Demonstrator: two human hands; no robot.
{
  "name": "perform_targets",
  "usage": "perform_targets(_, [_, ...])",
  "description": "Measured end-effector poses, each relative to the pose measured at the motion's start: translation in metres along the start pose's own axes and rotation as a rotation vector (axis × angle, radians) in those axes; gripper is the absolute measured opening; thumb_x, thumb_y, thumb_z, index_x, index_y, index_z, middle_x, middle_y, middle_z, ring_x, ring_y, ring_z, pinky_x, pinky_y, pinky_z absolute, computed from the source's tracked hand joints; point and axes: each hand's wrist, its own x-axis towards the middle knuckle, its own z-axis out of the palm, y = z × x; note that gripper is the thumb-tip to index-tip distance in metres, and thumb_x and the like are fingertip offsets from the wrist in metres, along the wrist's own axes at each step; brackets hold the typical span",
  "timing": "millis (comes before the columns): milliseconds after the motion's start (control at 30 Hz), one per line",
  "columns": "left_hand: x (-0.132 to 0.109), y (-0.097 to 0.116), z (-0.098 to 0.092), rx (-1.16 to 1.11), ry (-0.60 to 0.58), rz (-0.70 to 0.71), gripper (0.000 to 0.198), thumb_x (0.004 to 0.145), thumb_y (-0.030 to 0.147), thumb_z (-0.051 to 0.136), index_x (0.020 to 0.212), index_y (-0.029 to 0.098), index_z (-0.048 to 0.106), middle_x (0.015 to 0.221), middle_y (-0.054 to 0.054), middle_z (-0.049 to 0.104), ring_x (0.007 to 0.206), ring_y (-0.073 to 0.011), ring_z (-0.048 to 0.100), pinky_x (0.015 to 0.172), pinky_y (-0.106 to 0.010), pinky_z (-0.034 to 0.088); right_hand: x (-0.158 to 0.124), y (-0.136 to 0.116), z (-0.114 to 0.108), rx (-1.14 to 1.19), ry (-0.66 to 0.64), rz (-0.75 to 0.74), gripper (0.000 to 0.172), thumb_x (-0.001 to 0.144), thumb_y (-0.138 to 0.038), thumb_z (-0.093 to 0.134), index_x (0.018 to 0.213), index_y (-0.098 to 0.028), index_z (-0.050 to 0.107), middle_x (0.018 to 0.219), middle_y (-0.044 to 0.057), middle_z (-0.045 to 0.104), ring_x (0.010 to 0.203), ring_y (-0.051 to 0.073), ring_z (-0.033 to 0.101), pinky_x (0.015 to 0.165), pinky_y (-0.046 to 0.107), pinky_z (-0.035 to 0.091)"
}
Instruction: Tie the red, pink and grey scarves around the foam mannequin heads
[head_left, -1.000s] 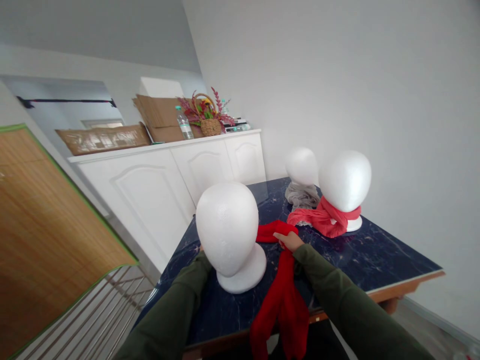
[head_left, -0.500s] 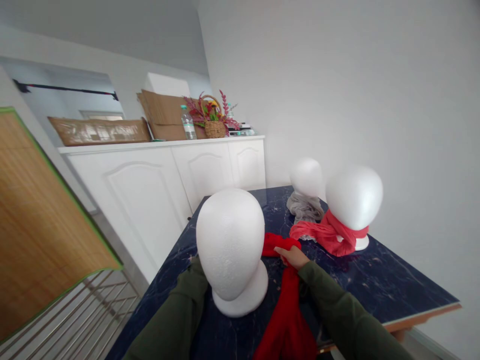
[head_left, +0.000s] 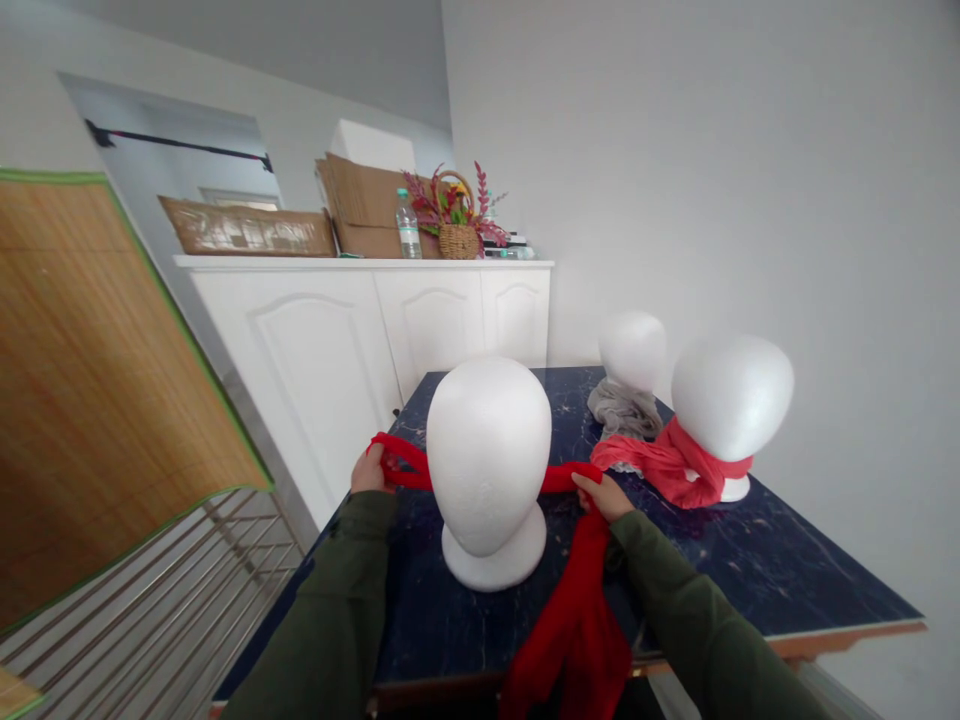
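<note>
A white foam mannequin head (head_left: 489, 460) stands near the front of the dark marble table (head_left: 750, 570). A red scarf (head_left: 574, 610) runs behind it from side to side, and its long end hangs over the table's front edge. My left hand (head_left: 369, 468) is closed on the scarf's end left of the head. My right hand (head_left: 601, 494) pinches the scarf right of the head.
Two more foam heads stand at the back right, one (head_left: 731, 400) wearing a coral scarf (head_left: 660, 465), one (head_left: 632, 350) a grey scarf (head_left: 621, 408). A white cabinet (head_left: 360, 330) carries cardboard boxes, a water bottle (head_left: 407, 224) and a flower basket (head_left: 457, 215). A metal railing (head_left: 150, 630) lies left.
My left hand has come out from behind the foam head to its left, pulling the red scarf's end round the back. The camera has swung slightly right.
</note>
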Motion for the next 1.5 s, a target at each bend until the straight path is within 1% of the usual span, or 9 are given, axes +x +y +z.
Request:
perform_targets(167, [-0.015, 0.015, -0.020, -0.090, -0.017, -0.157, 0.016, 0.079, 0.017, 0.042, 0.064, 0.014, 0.048, 0.034, 0.009, 0.031, 0.024, -0.0031, 0.026, 0.025, -0.014, 0.019, -0.003, -0.016, -0.012, 0.285, 0.063, 0.081, 0.036, 0.065, -0.038, 0.060, 0.050, -0.018, 0.034, 0.039, -0.009, 0.031, 0.031, 0.002, 0.025, 0.031, 0.015, 0.020])
perform_targets(300, [-0.037, 0.027, -0.022, -0.238, -0.135, -0.278, 0.020, 0.081, 0.010, 0.034, 0.080, 0.009, 0.054, 0.053, 0.002, 0.053, 0.028, 0.0007, 0.028, 0.027, -0.011, 0.022, -0.018, -0.027, -0.017, 0.432, 0.028, 0.084, 0.021, 0.070, -0.034, 0.054, 0.062, -0.018, 0.044, 0.043, -0.008, 0.031, 0.034, 0.002, 0.025, 0.033, 0.014, 0.021])
perform_targets(567, [-0.153, 0.014, -0.051, -0.284, -0.307, -0.213, 0.039, 0.065, 0.027, 0.048, 0.100, 0.013, 0.056, 0.090, -0.012, 0.063, 0.061, -0.0165, 0.057, 0.055, -0.031, 0.049, -0.098, -0.016, 0.008, 0.547, -0.183, 0.157, 0.034, 0.065, -0.036, 0.044, 0.083, -0.011, 0.057, 0.060, 0.004, 0.054, 0.047, 0.009, 0.044, 0.039, 0.019, 0.030])
perform_targets(733, [-0.209, -0.013, -0.050, -0.036, -0.339, -0.351, 0.025, 0.064, 0.018, 0.056, 0.090, 0.018, 0.054, 0.086, -0.007, 0.063, 0.063, -0.0153, 0.059, 0.060, -0.028, 0.048, -0.145, 0.010, 0.047, 0.274, 0.019, 0.093, 0.035, 0.068, -0.034, 0.052, 0.098, -0.016, 0.048, 0.068, 0.001, 0.058, 0.045, 0.009, 0.047, 0.040, 0.020, 0.034])
perform_targets(1033, [-0.217, -0.038, -0.037, 0.328, -0.422, -0.382, 0.029, 0.063, 0.022, 0.062, 0.089, 0.020, 0.049, 0.049, 0.006, 0.050, 0.036, -0.0068, 0.041, 0.037, -0.017, 0.031, -0.160, 0.026, 0.091, -0.084, -0.029, -0.087, 0.025, 0.071, -0.039, 0.056, 0.077, -0.020, 0.042, 0.064, -0.002, 0.054, 0.057, 0.015, 0.055, 0.053, 0.026, 0.043])
perform_targets(1133, [-0.217, -0.039, -0.036, 0.501, -0.614, -0.417, 0.019, 0.064, 0.020, 0.059, 0.083, 0.016, 0.054, 0.057, 0.001, 0.058, 0.043, -0.0109, 0.050, 0.045, -0.022, 0.038, -0.164, 0.026, 0.095, -0.137, -0.109, -0.152, 0.020, 0.074, -0.037, 0.053, 0.077, -0.017, 0.049, 0.071, 0.001, 0.057, 0.065, 0.014, 0.054, 0.064, 0.027, 0.043])
perform_targets(1233, [-0.217, -0.036, -0.032, 0.683, -0.744, -0.261, 0.018, 0.061, 0.015, 0.056, 0.079, 0.015, 0.059, 0.071, -0.004, 0.063, 0.064, -0.0182, 0.058, 0.060, -0.027, 0.043, -0.173, 0.019, 0.098, -0.207, -0.205, -0.198, 0.022, 0.079, -0.035, 0.046, 0.086, -0.017, 0.056, 0.084, 0.004, 0.059, 0.076, 0.016, 0.054, 0.073, 0.029, 0.041])
perform_targets(1367, [-0.216, -0.031, -0.028, 0.890, -0.760, -0.058, 0.023, 0.058, 0.016, 0.059, 0.081, 0.015, 0.061, 0.079, -0.007, 0.064, 0.072, -0.0225, 0.057, 0.065, -0.029, 0.042, -0.183, 0.004, 0.101, -0.393, -0.283, -0.285, 0.033, 0.075, -0.031, 0.053, 0.105, -0.019, 0.055, 0.102, 0.006, 0.057, 0.093, 0.020, 0.050, 0.084, 0.032, 0.036])
perform_targets(1500, [-0.216, -0.034, -0.029, 0.928, -0.745, -0.001, 0.017, 0.055, 0.013, 0.060, 0.071, 0.018, 0.063, 0.077, -0.007, 0.063, 0.079, -0.0244, 0.056, 0.073, -0.031, 0.040, -0.185, 0.002, 0.102, -0.582, -0.247, -0.300, 0.022, 0.068, -0.026, 0.060, 0.088, -0.018, 0.062, 0.090, 0.005, 0.059, 0.083, 0.021, 0.052, 0.077, 0.032, 0.037])
